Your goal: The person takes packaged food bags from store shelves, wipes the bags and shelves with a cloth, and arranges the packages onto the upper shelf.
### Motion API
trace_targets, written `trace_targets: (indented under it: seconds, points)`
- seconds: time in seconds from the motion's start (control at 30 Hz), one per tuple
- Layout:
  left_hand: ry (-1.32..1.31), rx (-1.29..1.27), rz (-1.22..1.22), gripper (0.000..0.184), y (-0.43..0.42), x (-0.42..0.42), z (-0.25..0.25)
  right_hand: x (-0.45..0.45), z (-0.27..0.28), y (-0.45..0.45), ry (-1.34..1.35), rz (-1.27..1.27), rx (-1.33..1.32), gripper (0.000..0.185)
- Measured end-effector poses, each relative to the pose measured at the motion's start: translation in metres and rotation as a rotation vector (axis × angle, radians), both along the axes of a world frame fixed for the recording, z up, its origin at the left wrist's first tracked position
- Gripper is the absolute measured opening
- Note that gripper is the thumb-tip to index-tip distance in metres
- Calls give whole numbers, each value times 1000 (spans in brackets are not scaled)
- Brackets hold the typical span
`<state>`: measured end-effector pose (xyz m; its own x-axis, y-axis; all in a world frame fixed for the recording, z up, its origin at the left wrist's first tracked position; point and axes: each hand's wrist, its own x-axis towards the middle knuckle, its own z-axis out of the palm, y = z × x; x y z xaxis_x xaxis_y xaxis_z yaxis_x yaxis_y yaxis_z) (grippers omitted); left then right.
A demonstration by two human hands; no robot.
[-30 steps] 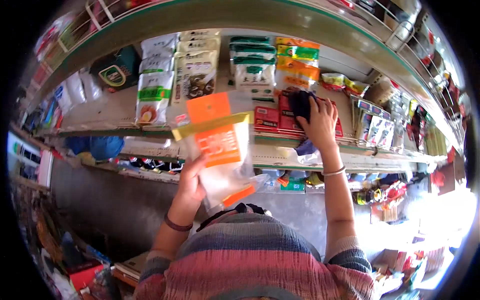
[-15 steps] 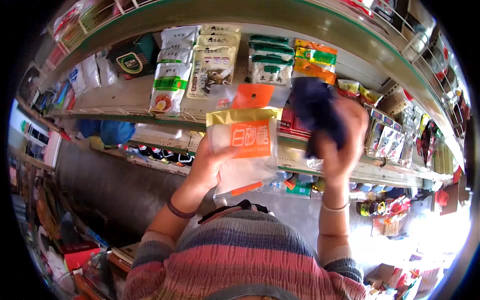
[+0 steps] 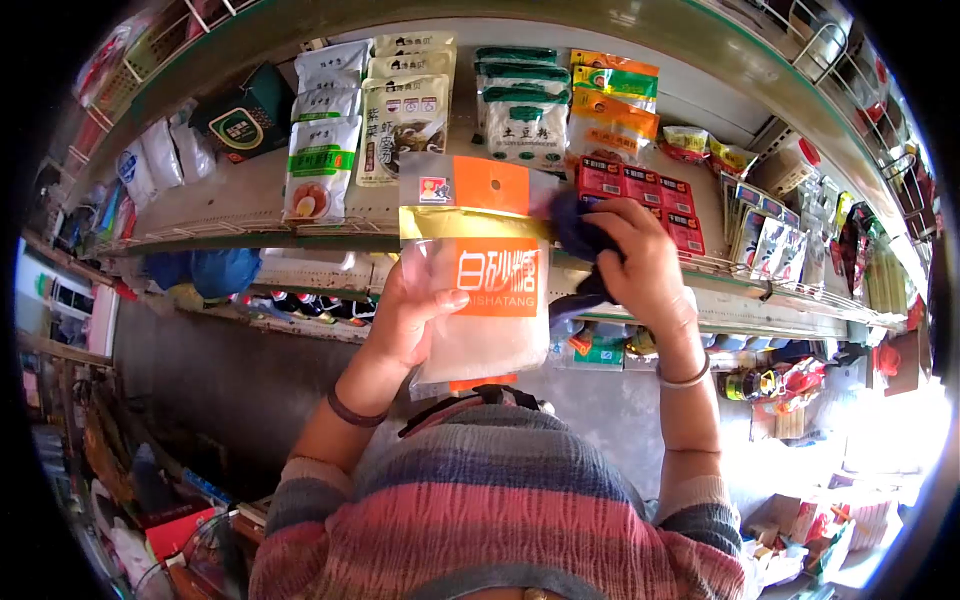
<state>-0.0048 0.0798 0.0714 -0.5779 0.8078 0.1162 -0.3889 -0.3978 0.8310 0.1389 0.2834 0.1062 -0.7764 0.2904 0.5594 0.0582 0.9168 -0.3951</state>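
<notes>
My left hand [image 3: 408, 315] grips a clear bag of white sugar [image 3: 490, 345] by its left side, thumb across the front. The bag carries an orange label and a gold band and hangs upright before the shelf. In my right hand [image 3: 637, 262] is a bunched dark blue cloth [image 3: 582, 228], pressed at the bag's upper right edge. The fingers curl over the cloth and partly hide it. Behind the bag, the shelf [image 3: 390, 232] holds potato starch bags [image 3: 525, 130] and seaweed soup packets [image 3: 405, 125].
Orange packets [image 3: 612, 125] and red small boxes [image 3: 640, 195] stand on the shelf at the right. A dark green box [image 3: 245, 120] is at the left. Bottles sit on the shelf below. Cartons [image 3: 800, 520] lie at lower right.
My right hand has come left and down, bringing the blue cloth against the sugar bag. The bag has shifted slightly left in my left hand. The red boxes now show more fully.
</notes>
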Motion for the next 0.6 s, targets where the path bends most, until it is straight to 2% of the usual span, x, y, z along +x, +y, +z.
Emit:
trace_targets:
  seconds: [0.07, 0.13, 0.17, 0.2, 0.3, 0.33, 0.4, 0.43, 0.47, 0.53, 0.57, 0.6]
  points:
    - [7, 27, 42, 56, 1, -1, 7, 9, 0, 9, 49, -123, -118, 31]
    - [-59, 53, 63, 50, 1, -2, 8, 19, 20, 5, 225, -102, -174, 35]
    - [6, 50, 68, 39, 2, -2, 6, 21, 33, -6, 320, -109, -202, 38]
    - [-30, 63, 51, 38, 5, -1, 6, 21, 43, -17, 396, -38, -218, 42]
    - [-69, 65, 38, 42, 15, 9, 10, 4, 61, -57, 354, 5, 70, 48]
    - [-116, -64, 153, 40, 20, 18, 23, -6, 58, -69, 276, 29, 109, 51]
    - [-275, 75, -17, 41, 20, 17, 22, -26, 42, -90, 110, 99, 141, 57]
    - [-308, -13, 36, 42, 20, 13, 24, -31, 24, -99, 135, 58, 203, 58]
    - [-194, 93, -117, 48, 16, 3, 17, -32, 8, -106, 164, 20, 270, 60]
    - [-188, 265, -146, 55, 19, -2, 32, -18, -5, -117, 135, 180, 158, 57]
    - [-160, 359, -229, 50, 22, 0, 45, -12, -12, -120, 135, 217, 212, 56]
    - [-224, 380, -206, 54, 22, -7, 43, -11, -26, -118, 195, 264, 262, 54]
